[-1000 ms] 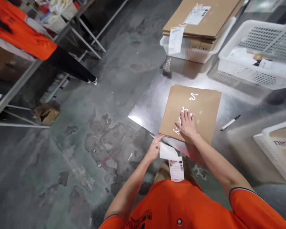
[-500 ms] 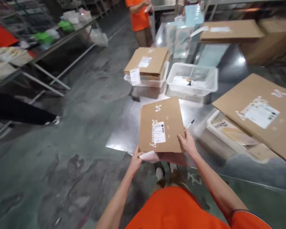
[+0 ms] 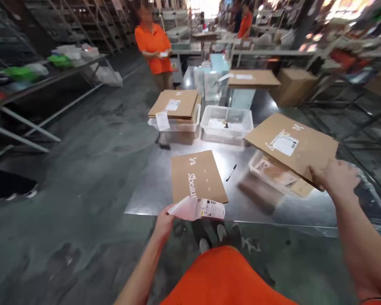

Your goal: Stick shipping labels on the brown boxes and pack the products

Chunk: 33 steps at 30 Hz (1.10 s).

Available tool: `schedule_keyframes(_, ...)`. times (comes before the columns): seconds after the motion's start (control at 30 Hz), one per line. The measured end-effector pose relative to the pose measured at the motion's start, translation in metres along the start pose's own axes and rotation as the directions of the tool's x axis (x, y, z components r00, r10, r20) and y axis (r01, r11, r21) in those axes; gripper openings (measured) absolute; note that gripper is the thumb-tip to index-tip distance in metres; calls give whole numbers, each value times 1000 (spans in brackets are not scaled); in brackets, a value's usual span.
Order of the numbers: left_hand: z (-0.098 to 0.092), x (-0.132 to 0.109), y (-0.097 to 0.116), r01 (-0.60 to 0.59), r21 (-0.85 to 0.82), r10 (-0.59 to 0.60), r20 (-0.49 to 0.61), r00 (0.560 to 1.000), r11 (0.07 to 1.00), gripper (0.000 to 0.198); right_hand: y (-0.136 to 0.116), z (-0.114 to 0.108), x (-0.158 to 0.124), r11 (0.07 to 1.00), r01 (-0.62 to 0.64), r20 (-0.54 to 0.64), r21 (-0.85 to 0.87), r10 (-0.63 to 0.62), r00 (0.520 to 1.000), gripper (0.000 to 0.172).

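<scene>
Steel table (image 3: 152, 199) top runs ahead, with a concrete floor (image 3: 66, 212) to its left. Nearest, the left hand (image 3: 163, 224) pinches one corner of a pinkish-white label sheet (image 3: 190, 210) with a barcode on it, holding it up at the table's front edge and just over the near end of a flat cardboard mailer (image 3: 197, 176). Gripped by the corner, the sheet's printed face stays open to view. Out to the side, the right hand (image 3: 335, 176) has its fingers curled round the lower edge of a second mailer (image 3: 292, 146), tilted up above a plastic bin (image 3: 263, 173); its thumb is out of sight. A black pen (image 3: 231, 172) lies on the steel between them. Farther on stand a white basket (image 3: 227, 120) and a stack of mailers (image 3: 173, 106) on a clear tub. Beyond, a co-worker (image 3: 154, 46) in an orange shirt stands by metal shelves (image 3: 73, 72).
</scene>
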State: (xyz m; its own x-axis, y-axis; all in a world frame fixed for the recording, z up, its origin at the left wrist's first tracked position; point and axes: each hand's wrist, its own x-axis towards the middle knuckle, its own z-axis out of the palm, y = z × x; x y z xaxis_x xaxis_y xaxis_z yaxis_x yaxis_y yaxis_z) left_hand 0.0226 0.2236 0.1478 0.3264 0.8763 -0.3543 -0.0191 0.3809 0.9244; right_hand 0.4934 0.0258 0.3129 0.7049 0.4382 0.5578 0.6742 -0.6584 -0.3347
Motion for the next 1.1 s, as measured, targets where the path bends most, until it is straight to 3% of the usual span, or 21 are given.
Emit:
schedule_keyframes(0.07, 7, -5, 14, -10, -42, 12, 49, 999, 999, 23, -48, 10, -27, 982, 189, -10, 32, -188, 982, 34)
schedule_keyframes(0.13, 9, -5, 21, -31, -58, 36, 85, 996, 998, 20, -108, 33, -62, 880, 340, 178, 331, -412, 894, 49)
schedule_keyframes(0.17, 8, -4, 23, -37, -63, 43, 91, 995, 997, 21, -138, 48, -81, 787, 319, 311, 528, -529, 789, 57)
schedule_keyframes(0.2, 5, -2, 24, -42, -62, 48, 92, 995, 997, 21, -168, 62, -102, 690, 216, 437, 691, -637, 635, 61)
schedule_keyframes(0.3, -15, -1, 27, -65, -42, 67, 42, 997, 997, 26, -236, 102, -159, 574, -201, 601, 794, -792, 110, 45)
schedule_keyframes(0.33, -24, -3, 28, -89, -17, 89, -13, 996, 996, 28, -251, 113, -175, 567, -297, 594, 768, -804, 1, 40)
schedule_keyframes(0.37, -35, -7, 28, -125, 25, 127, -94, 987, 992, 32, -261, 122, -189, 564, -380, 589, 733, -806, -59, 38)
schedule_keyframes(0.43, -55, -18, 25, -197, 167, 241, -308, 920, 966, 41, -274, 135, -210, 556, -519, 622, 649, -781, -57, 39)
schedule_keyframes(0.5, -66, -32, 16, -214, 285, 330, -464, 822, 934, 47, -281, 144, -227, 537, -613, 693, 579, -721, 23, 42)
schedule_keyframes(0.53, -66, -39, 9, -199, 287, 321, -485, 813, 937, 47, -283, 148, -233, 532, -641, 725, 553, -687, 55, 44)
schedule_keyframes(0.63, -52, -53, -13, -85, 136, 132, -389, 912, 987, 37, -288, 158, -246, 576, -617, 769, 535, -634, 75, 49)
schedule_keyframes(0.67, -44, -55, -20, -47, 87, 75, -356, 932, 995, 35, -289, 160, -248, 597, -554, 771, 580, -622, 137, 50)
schedule_keyframes(0.73, -30, -56, -29, -18, 34, 29, -337, 941, 999, 34, -287, 163, -247, 612, -336, 698, 716, -631, 340, 51)
schedule_keyframes(0.77, -24, -55, -31, -29, 29, 37, -338, 941, 999, 32, -285, 164, -245, 596, -211, 624, 775, -666, 410, 52)
schedule_keyframes(0.8, -20, -54, -33, -51, 34, 59, -336, 940, 998, 30, -282, 164, -243, 569, -111, 558, 815, -719, 413, 51)
schedule_keyframes(0.83, -16, -54, -34, -80, 46, 90, -338, 937, 996, 28, -278, 164, -241, 543, -59, 527, 838, -776, 346, 47)
schedule_keyframes(0.87, -13, -53, -34, -106, 55, 119, -342, 932, 993, 26, -273, 164, -239, 535, -64, 534, 842, -813, 231, 43)
schedule_keyframes(0.93, -7, -50, -35, -104, 22, 106, -332, 937, 994, 31, -261, 163, -238, 592, -178, 606, 786, -795, 31, 41)
schedule_keyframes(0.97, -4, -48, -37, -67, -16, 60, -296, 953, 998, 37, -254, 163, -239, 630, -249, 646, 735, -763, -24, 42)
schedule_keyframes(1.03, 5, -41, -42, 54, -57, -63, -179, 982, 997, 41, -238, 164, -239, 674, -339, 702, 656, -710, -54, 41)
schedule_keyframes(1.1, 15, -30, -53, 143, -25, -145, -118, 982, 989, 36, -221, 169, -238, 691, -280, 717, 666, -697, -16, 38)
